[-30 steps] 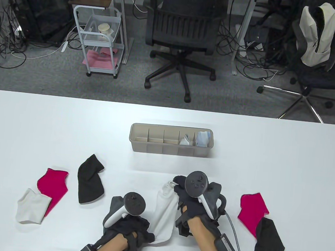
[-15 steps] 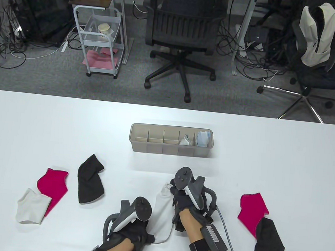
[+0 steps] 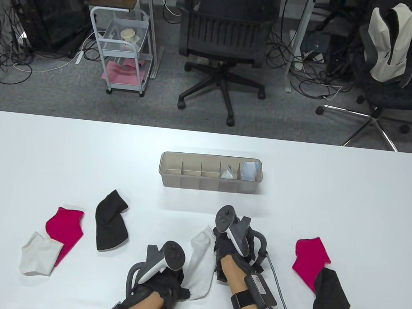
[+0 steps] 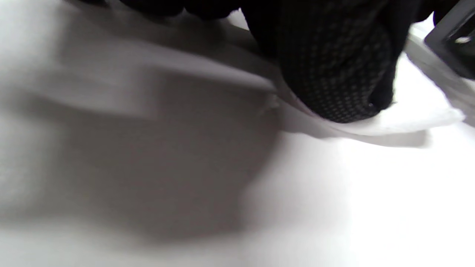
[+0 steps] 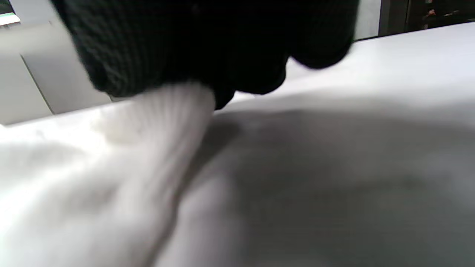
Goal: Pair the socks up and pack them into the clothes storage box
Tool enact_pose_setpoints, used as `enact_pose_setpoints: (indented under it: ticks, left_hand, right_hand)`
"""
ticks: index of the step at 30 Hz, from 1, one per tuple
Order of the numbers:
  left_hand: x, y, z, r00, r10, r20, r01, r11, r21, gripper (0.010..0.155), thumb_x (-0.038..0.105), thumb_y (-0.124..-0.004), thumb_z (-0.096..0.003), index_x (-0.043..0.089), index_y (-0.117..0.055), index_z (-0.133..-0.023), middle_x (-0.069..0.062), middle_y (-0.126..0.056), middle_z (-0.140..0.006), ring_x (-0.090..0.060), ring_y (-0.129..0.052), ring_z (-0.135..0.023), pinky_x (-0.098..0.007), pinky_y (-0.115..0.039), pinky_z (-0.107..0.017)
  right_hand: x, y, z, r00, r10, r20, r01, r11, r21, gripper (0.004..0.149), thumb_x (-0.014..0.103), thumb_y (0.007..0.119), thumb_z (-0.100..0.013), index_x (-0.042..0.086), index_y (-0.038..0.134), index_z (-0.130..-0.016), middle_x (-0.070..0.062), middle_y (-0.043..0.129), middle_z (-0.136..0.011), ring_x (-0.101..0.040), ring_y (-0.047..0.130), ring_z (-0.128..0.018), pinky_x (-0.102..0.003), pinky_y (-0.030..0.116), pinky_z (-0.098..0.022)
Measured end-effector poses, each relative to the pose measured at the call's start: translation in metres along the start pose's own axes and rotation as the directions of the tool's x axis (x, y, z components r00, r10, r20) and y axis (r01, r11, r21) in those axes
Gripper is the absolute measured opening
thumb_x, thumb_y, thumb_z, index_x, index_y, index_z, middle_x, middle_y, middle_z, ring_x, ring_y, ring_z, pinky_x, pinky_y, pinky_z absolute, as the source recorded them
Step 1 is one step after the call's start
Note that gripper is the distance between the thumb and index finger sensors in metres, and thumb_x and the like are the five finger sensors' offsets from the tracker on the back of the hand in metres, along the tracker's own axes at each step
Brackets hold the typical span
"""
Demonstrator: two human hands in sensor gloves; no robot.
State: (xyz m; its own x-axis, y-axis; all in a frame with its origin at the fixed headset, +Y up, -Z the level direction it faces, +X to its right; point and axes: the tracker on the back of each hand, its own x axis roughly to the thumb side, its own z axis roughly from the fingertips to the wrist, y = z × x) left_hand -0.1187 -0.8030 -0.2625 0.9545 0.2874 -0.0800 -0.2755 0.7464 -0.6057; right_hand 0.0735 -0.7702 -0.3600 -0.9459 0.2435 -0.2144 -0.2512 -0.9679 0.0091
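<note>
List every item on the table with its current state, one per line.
storage box: upright, two right compartments filled, three empty
held white sock: flat, gripped at both ends
left hand: pinches sock's near end
right hand: grips sock's far end
other white sock: overlaps a pink sock

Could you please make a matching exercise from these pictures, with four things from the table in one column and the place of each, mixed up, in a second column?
Things:
1. white sock
2. storage box
3. lone black sock
4. pink sock with a black sock on its corner

Places:
A. far middle of the table
B. to the right of the right hand
C. between the two hands, the left hand at its near end
D. just right of the left pink sock

Pairs: 1-C, 2-A, 3-D, 4-B
</note>
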Motion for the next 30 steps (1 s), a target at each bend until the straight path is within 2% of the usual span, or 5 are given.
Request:
enact_pose_setpoints:
  ticks: [11,15,18,23,30]
  left_hand:
    - [-0.002,0.000,0.000,0.999,0.038,0.007,-0.037,0.999,-0.036,0.057,0.048,-0.087,-0.0382,0.012,-0.070,-0.079,-0.009,-0.058,-0.076,-0.038,-0.058,-0.063,-0.065,-0.044,-0.055]
    - [-0.004,0.003,0.002,0.996,0.085,0.007,-0.084,0.994,-0.073,0.058,0.048,-0.086,-0.0394,0.014,-0.070,-0.083,-0.011,-0.058,-0.080,-0.039,-0.057,-0.065,-0.066,-0.043,-0.056]
    - [-0.005,0.009,0.007,0.993,0.119,0.007,-0.117,0.988,-0.102,0.062,0.047,-0.085,-0.0403,0.014,-0.069,-0.091,-0.014,-0.057,-0.083,-0.041,-0.057,-0.066,-0.066,-0.042,-0.057]
    - [-0.011,0.037,0.021,0.980,0.198,0.034,-0.195,0.979,-0.064,0.068,0.045,-0.085,-0.0409,0.017,-0.067,-0.100,-0.017,-0.059,-0.084,-0.042,-0.058,-0.066,-0.067,-0.042,-0.056]
    - [-0.070,0.120,0.057,0.945,0.323,-0.053,-0.304,0.927,0.219,0.073,0.043,-0.085,-0.0422,0.016,-0.063,-0.106,-0.021,-0.060,-0.093,-0.044,-0.061,-0.064,-0.065,-0.047,-0.051]
  right_hand:
    - [-0.024,-0.061,0.070,0.896,-0.284,0.342,0.300,0.954,0.006,0.064,0.056,0.073,-0.041,0.040,0.056,-0.101,0.001,0.055,-0.118,-0.026,0.050,-0.108,-0.049,0.057,-0.074]
    - [-0.036,-0.057,0.086,0.927,-0.216,0.305,0.239,0.970,-0.038,0.066,0.057,0.072,-0.042,0.039,0.053,-0.102,0.000,0.051,-0.120,-0.028,0.046,-0.109,-0.050,0.056,-0.074]
    - [-0.042,-0.048,0.085,0.944,-0.188,0.270,0.183,0.982,0.044,0.069,0.058,0.071,-0.042,0.038,0.048,-0.104,-0.002,0.047,-0.121,-0.030,0.042,-0.109,-0.051,0.054,-0.074]
    - [-0.048,-0.047,0.082,0.945,-0.215,0.245,0.206,0.977,0.062,0.070,0.058,0.071,-0.042,0.036,0.047,-0.104,-0.004,0.046,-0.121,-0.031,0.041,-0.109,-0.052,0.053,-0.074]
    - [-0.050,-0.049,0.080,0.940,-0.253,0.231,0.237,0.967,0.096,0.071,0.059,0.071,-0.042,0.036,0.046,-0.104,-0.004,0.046,-0.121,-0.032,0.041,-0.109,-0.052,0.054,-0.074]
